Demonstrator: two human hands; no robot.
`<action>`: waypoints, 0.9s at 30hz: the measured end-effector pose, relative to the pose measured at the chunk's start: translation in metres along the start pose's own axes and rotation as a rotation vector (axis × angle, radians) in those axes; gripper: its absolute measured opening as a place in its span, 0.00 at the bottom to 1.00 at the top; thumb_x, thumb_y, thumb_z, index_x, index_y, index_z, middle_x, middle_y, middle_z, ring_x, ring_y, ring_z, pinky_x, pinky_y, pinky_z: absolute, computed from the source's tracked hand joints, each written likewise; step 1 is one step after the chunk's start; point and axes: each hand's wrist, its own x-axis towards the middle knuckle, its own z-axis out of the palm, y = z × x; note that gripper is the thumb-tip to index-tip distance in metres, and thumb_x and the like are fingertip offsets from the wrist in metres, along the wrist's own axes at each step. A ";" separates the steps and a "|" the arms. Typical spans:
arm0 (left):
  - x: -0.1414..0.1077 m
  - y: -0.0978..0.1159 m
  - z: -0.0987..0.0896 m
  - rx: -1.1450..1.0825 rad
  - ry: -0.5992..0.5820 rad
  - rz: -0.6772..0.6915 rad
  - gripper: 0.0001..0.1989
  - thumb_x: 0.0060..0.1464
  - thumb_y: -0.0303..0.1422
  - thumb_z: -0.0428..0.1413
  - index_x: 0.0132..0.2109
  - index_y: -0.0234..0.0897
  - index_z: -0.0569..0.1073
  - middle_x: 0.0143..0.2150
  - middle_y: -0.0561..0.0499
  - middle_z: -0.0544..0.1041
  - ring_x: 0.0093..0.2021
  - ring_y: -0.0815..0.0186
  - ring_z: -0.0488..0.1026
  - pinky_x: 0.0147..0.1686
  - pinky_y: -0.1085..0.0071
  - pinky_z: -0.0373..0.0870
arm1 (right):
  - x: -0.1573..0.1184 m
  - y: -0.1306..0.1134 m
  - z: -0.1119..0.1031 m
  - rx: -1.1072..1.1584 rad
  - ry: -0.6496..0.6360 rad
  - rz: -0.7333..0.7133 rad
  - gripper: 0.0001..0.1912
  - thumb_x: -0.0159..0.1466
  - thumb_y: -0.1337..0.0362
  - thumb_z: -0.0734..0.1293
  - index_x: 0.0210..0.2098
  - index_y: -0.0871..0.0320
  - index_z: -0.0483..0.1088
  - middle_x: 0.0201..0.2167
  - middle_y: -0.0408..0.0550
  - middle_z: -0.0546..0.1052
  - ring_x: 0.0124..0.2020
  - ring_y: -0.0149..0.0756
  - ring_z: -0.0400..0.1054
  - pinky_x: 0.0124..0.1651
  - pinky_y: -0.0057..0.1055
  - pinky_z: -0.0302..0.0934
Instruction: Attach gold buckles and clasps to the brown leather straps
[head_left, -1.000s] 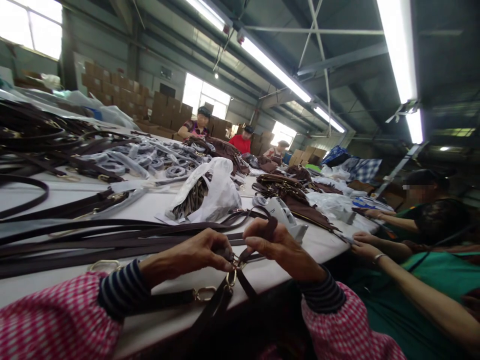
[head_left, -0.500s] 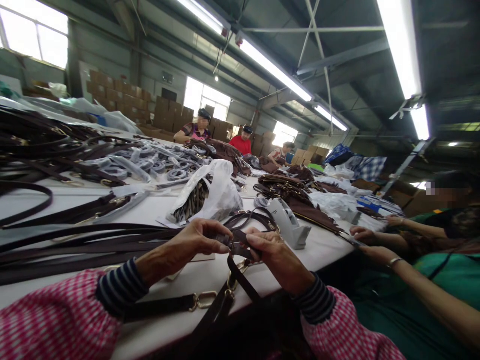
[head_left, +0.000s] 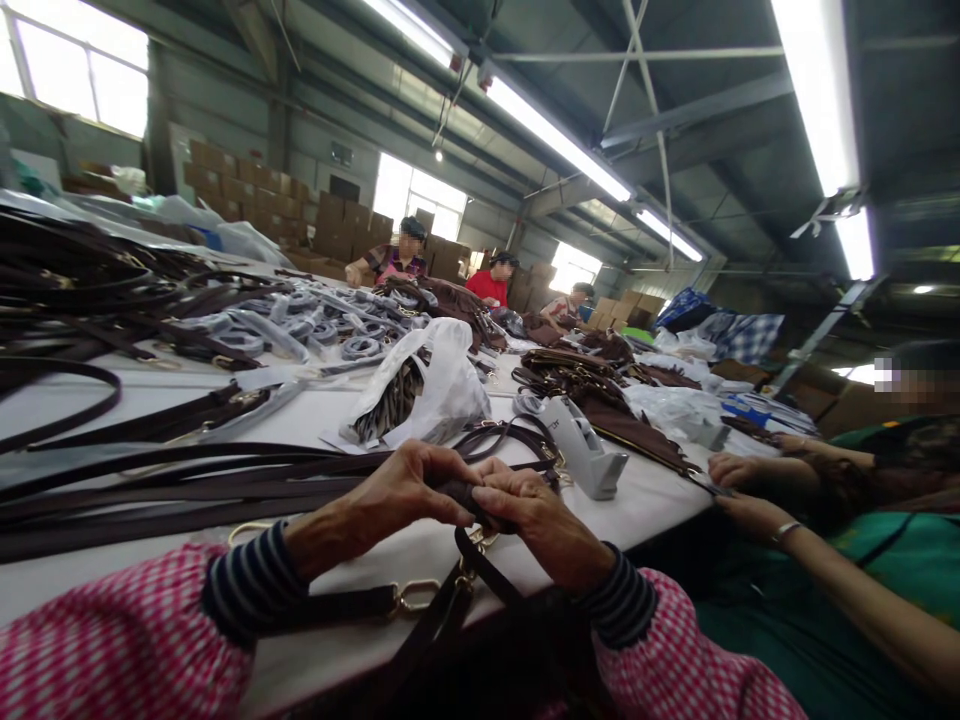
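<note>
Both hands meet over the front edge of the white table. My left hand (head_left: 409, 487) pinches a dark brown strap (head_left: 457, 492) between thumb and fingers. Right beside it, my right hand (head_left: 529, 510) is closed on the same strap, thumb on top; the fingers hide most of the gripped part. Below them hangs a loop of brown strap (head_left: 487, 568) with gold metal clasps (head_left: 469, 565). A strap end with a gold oval ring (head_left: 417, 595) lies on the table beneath my left wrist. Long brown straps (head_left: 187, 490) stretch out to the left.
A grey tape dispenser (head_left: 585, 450) stands beyond my right hand, near a white plastic bag (head_left: 450, 385) of folded pieces. Wrapped straps (head_left: 300, 325) and brown bags (head_left: 592, 385) are piled farther back. A co-worker's hands (head_left: 750, 505) work close on the right; several people sit across the table.
My hands have come together, and the strap piece between them is now mostly covered by the fingers. The view has shifted slightly.
</note>
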 end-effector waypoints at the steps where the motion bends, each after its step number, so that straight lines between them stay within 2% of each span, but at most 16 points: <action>1: 0.000 0.000 0.001 -0.011 0.011 0.002 0.15 0.37 0.27 0.71 0.37 0.33 0.84 0.32 0.50 0.82 0.33 0.65 0.75 0.37 0.70 0.69 | 0.002 0.001 0.005 -0.022 0.039 -0.026 0.22 0.69 0.54 0.65 0.22 0.57 0.66 0.34 0.45 0.66 0.36 0.36 0.63 0.36 0.29 0.62; 5: 0.000 0.005 0.006 0.008 0.101 0.033 0.14 0.36 0.29 0.71 0.35 0.31 0.82 0.27 0.52 0.79 0.29 0.68 0.71 0.32 0.72 0.66 | 0.006 0.013 0.027 -0.154 0.338 -0.155 0.24 0.72 0.49 0.61 0.24 0.55 0.64 0.32 0.45 0.64 0.34 0.36 0.62 0.29 0.29 0.61; 9: -0.001 0.004 0.010 0.029 0.100 0.033 0.12 0.35 0.28 0.70 0.31 0.32 0.80 0.25 0.54 0.76 0.28 0.68 0.69 0.30 0.73 0.64 | 0.008 0.015 0.041 -0.226 0.533 -0.197 0.17 0.71 0.48 0.63 0.35 0.54 0.62 0.32 0.43 0.65 0.33 0.36 0.63 0.34 0.31 0.61; 12: -0.003 -0.002 0.010 0.052 0.092 0.043 0.10 0.37 0.27 0.68 0.31 0.32 0.79 0.28 0.53 0.76 0.31 0.68 0.70 0.33 0.73 0.66 | 0.011 0.005 0.043 -0.308 0.508 -0.203 0.17 0.70 0.48 0.64 0.45 0.54 0.62 0.33 0.42 0.69 0.33 0.37 0.66 0.37 0.33 0.60; 16: -0.003 -0.008 0.007 0.066 0.033 0.070 0.12 0.42 0.27 0.65 0.38 0.33 0.78 0.38 0.50 0.78 0.36 0.66 0.72 0.35 0.72 0.68 | 0.014 -0.007 0.034 -0.448 0.269 -0.154 0.16 0.68 0.49 0.67 0.42 0.55 0.66 0.31 0.42 0.73 0.34 0.40 0.69 0.37 0.33 0.57; 19: -0.001 -0.009 0.001 0.037 -0.039 0.039 0.16 0.43 0.26 0.65 0.42 0.35 0.74 0.35 0.53 0.77 0.33 0.68 0.71 0.30 0.75 0.65 | 0.012 -0.003 0.021 -0.355 0.176 -0.139 0.17 0.67 0.49 0.70 0.44 0.55 0.68 0.32 0.42 0.76 0.34 0.39 0.72 0.37 0.32 0.60; 22: -0.001 -0.005 -0.008 0.088 -0.055 -0.034 0.15 0.45 0.30 0.65 0.40 0.36 0.70 0.27 0.56 0.75 0.26 0.69 0.69 0.25 0.74 0.61 | 0.006 0.007 0.014 -0.417 0.283 -0.174 0.21 0.62 0.47 0.74 0.45 0.54 0.70 0.27 0.39 0.74 0.29 0.37 0.70 0.33 0.31 0.60; 24: -0.004 0.001 -0.013 0.135 -0.067 -0.048 0.14 0.47 0.32 0.66 0.39 0.36 0.71 0.27 0.55 0.75 0.25 0.69 0.69 0.26 0.74 0.62 | 0.003 0.011 0.013 -0.550 0.381 -0.273 0.22 0.60 0.46 0.76 0.44 0.55 0.72 0.28 0.41 0.74 0.28 0.37 0.69 0.33 0.31 0.60; 27: -0.014 0.014 -0.017 0.140 -0.101 -0.003 0.12 0.55 0.39 0.63 0.36 0.35 0.72 0.28 0.54 0.75 0.28 0.69 0.70 0.30 0.73 0.63 | 0.001 0.012 0.017 -0.681 0.384 -0.445 0.19 0.63 0.48 0.74 0.41 0.56 0.71 0.31 0.45 0.76 0.30 0.39 0.71 0.35 0.33 0.63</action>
